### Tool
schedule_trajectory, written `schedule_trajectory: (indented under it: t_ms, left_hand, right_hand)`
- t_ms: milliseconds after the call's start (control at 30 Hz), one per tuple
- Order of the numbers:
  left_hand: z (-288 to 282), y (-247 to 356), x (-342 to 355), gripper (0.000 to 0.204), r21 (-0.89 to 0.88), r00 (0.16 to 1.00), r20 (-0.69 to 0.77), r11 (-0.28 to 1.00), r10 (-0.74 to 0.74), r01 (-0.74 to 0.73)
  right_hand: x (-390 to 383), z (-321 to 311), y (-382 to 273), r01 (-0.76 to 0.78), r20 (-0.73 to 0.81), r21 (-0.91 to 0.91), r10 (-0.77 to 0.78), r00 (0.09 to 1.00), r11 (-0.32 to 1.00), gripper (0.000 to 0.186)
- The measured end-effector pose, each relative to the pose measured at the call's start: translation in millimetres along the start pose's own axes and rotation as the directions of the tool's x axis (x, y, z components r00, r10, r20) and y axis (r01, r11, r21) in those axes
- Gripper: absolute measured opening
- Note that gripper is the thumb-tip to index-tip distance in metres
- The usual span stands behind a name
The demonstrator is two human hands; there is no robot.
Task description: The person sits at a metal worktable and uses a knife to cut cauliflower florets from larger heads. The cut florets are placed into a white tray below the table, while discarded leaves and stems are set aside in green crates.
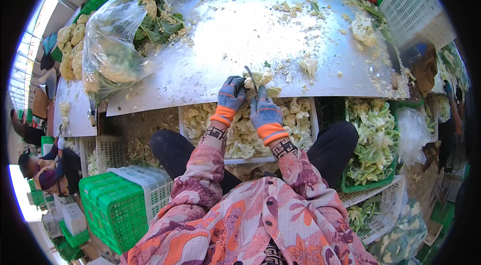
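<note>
Both my hands wear grey gloves with orange cuffs and meet at the table's near edge. In my left hand (231,95) is a small piece of cauliflower (261,78), its fingers closed round one side. My right hand (265,112) is closed on a knife (251,77), whose dark curved blade stands up against the cauliflower piece. The knife's handle is hidden in the glove. Just below my hands, a white crate (314,119) between my knees is filled with cut cauliflower florets (295,114). Another floret (309,66) lies on the metal table (200,72) to the right.
A clear plastic bag (107,39) with cauliflower heads lies at the table's left. Crumbs and a large knife (393,67) lie on the right side. A green crate (396,165) of leafy trimmings stands right of my knee; a green crate (107,210) stands left. People work at both sides.
</note>
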State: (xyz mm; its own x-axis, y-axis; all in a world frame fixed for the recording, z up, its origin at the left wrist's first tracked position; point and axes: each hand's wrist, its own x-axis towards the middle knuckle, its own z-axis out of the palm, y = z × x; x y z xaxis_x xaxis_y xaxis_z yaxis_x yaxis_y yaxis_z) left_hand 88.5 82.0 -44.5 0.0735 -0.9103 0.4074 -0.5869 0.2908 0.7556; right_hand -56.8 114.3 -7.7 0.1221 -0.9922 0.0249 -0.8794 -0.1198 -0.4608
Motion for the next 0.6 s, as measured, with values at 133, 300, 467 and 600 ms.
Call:
schedule_trajectory:
  t_ms: [133,300,467,600]
  left_hand:
    - [-6,-5,-7,0.025,0.095,0.994,-0.042,0.991,0.104,-0.099]
    - [-2,17,-7,0.028,0.162,0.985,0.018,0.971,0.174,-0.175]
    - [8,19,-10,0.029,0.222,0.984,0.040,0.959,0.171,-0.176]
    - [12,19,-7,0.028,0.266,0.987,0.025,0.951,0.156,-0.157]
  right_hand:
    - [-12,4,-6,0.028,-0.007,-0.024,-0.028,1.000,0.999,0.059]
    - [-23,-4,11,-0.021,0.034,-0.051,0.022,0.999,0.998,0.067]
    - [-27,-2,8,-0.060,0.038,-0.160,0.067,0.997,0.985,0.067]
    - [-22,-3,2,-0.088,0.017,-0.293,0.097,0.995,0.952,0.067]
